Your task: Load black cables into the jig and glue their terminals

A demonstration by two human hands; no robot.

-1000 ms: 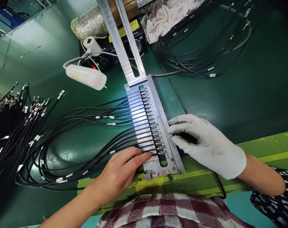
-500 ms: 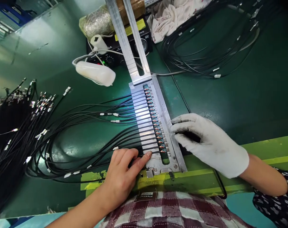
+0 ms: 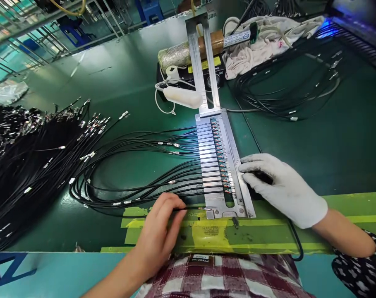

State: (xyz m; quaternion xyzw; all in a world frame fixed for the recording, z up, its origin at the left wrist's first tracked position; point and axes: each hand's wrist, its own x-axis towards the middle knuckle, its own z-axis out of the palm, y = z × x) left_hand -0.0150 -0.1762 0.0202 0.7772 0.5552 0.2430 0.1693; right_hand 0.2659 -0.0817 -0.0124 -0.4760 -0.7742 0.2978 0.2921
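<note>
Bare left hand (image 3: pixel 163 225) is pinching a thin black cable (image 3: pixel 192 208) narrowly, its metal-tipped end lying at the near left corner of the slotted silver metal fixture (image 3: pixel 212 200), which is sitting by the green desk's (image 3: pixel 299 153) near edge. White-gloved right hand (image 3: pixel 282 188) is touching the fixture's right edge; cannot tell whether it is pinching or only bracing. Risk: the tip could be bending if the corner is catching it. Versus half a second ago: left fingertips are no longer lying on the fixture; right is staying put.
</note>
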